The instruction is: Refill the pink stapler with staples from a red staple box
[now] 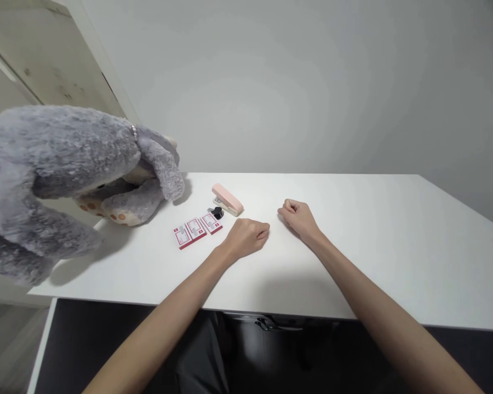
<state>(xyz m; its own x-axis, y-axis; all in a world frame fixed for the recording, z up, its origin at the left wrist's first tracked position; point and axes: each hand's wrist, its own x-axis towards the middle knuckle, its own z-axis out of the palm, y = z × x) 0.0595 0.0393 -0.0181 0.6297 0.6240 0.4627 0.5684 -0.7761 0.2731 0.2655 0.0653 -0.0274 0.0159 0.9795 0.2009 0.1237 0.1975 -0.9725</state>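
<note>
One white table (pixel 394 230) across mid-frame, grey wall (pixel 271 82) above; grey plush (pixel 66 142) at left. Left of centre: pink stapler (pixel 227 198), small black object (pixel 218 212), three red-and-white boxes (pixel 196 228) in a slanting row. Left hand (pixel 246 238) near boxes, about frame centre; right hand (pixel 299 218) farther right, apart from it. Both curled into fists, angled inward.

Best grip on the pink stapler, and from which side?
Likely a pinch across the middle of the stapler, thumb and fingers on its long sides, coming from above and the right. Its body is long and narrow, lying diagonally; the black item and red-and-white boxes sit on its near-left side, making that approach tighter.
</note>
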